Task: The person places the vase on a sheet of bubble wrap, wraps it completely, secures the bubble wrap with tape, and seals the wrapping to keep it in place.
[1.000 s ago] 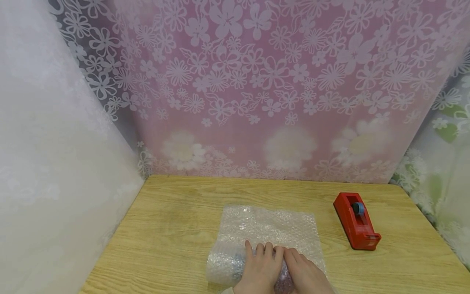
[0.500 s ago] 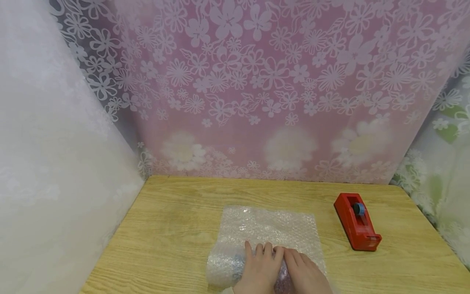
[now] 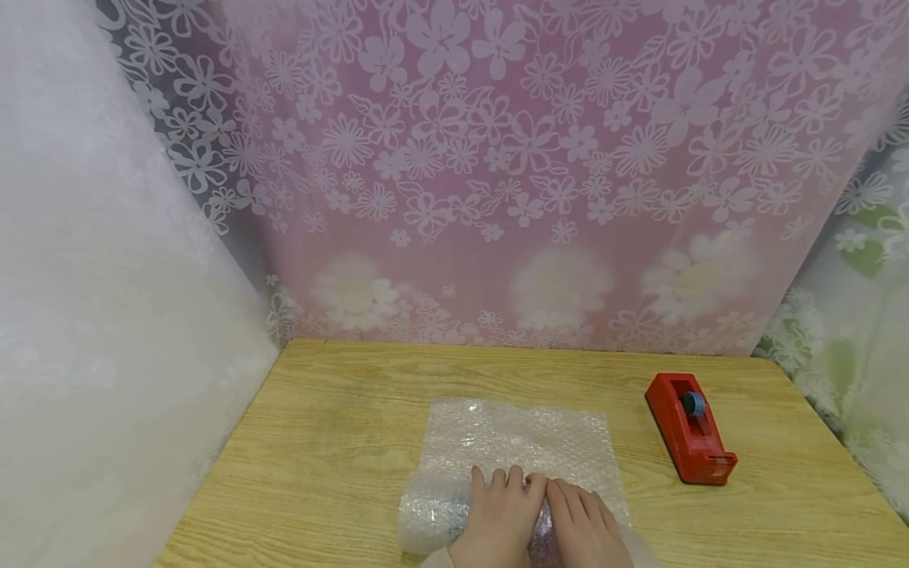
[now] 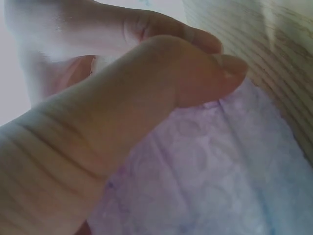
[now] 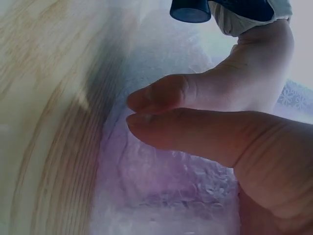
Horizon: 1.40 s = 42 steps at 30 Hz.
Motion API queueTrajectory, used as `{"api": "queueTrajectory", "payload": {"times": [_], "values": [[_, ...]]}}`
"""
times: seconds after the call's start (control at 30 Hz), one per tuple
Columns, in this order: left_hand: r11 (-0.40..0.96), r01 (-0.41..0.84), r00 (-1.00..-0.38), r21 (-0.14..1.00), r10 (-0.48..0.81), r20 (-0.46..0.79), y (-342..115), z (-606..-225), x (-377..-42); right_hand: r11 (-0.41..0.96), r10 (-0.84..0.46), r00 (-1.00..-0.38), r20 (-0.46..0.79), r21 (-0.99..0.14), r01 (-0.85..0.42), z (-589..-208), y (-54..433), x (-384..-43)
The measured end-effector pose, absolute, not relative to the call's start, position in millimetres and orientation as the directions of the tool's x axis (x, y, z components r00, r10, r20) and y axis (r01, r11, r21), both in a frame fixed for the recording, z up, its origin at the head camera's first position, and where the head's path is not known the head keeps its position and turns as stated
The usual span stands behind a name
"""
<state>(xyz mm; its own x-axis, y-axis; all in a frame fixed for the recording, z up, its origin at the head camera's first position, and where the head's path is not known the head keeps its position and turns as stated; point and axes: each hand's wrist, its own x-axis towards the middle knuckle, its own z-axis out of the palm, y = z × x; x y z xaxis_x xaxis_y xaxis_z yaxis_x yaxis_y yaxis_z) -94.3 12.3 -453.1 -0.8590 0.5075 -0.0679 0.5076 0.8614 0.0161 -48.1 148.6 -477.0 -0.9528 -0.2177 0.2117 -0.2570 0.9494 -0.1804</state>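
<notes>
In the head view, a roll of clear bubble wrap [image 3: 429, 513] lies at the table's near edge, with something purple and bluish showing through its layers. My left hand [image 3: 495, 517] grips the roll from above, its fingers bent over the far side. Right beside it, my right hand [image 3: 588, 525] holds the roll's right part. Both thumbs press on the near side with tips almost meeting, as the wrapped roll [image 4: 200, 171] shows in the left wrist view and the purple-tinted wrap [image 5: 166, 181] in the right. The wrapped item's kind is hidden.
Beyond the hands, the unrolled bubble wrap sheet [image 3: 525, 434] lies flat. A red tape dispenser [image 3: 689, 430] with a small blue-rimmed tape roll stands on the wooden table [image 3: 319, 442] at the right. A pink floral curtain [image 3: 454, 197] hangs behind the table, with pale curtains at both sides.
Both hands keep their hold on the roll and have shifted only slightly. The right hand has moved a little to the left, its fingers somewhat more spread. The tape dispenser stays put.
</notes>
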Motion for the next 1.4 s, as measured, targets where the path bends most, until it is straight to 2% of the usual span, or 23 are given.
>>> {"api": "queueTrajectory", "payload": {"times": [0.4,0.73,1.03,1.17,1.4], "values": [[0.853,0.520,-0.849,0.028,0.521,-0.093,12,-452,-95,0.919,-0.224,-0.971,0.082,-0.314,-0.238,-469,152,-54],[0.839,0.535,-0.845,-0.101,0.531,-0.065,13,-451,-94,0.890,-0.299,-0.953,0.036,-0.351,-0.293,-466,160,-62],[0.817,0.542,-0.824,-0.198,0.562,0.064,15,-452,-84,0.873,-0.321,-0.945,0.068,-0.364,-0.323,-465,163,-67],[0.814,0.543,-0.810,-0.209,0.573,0.126,15,-457,-82,0.863,-0.321,-0.946,0.052,-0.394,-0.315,-464,163,-70],[0.824,0.544,-0.829,-0.156,0.557,0.053,20,-458,-86,0.823,-0.367,-0.930,0.031,-0.455,-0.340,-465,171,-76]]}}
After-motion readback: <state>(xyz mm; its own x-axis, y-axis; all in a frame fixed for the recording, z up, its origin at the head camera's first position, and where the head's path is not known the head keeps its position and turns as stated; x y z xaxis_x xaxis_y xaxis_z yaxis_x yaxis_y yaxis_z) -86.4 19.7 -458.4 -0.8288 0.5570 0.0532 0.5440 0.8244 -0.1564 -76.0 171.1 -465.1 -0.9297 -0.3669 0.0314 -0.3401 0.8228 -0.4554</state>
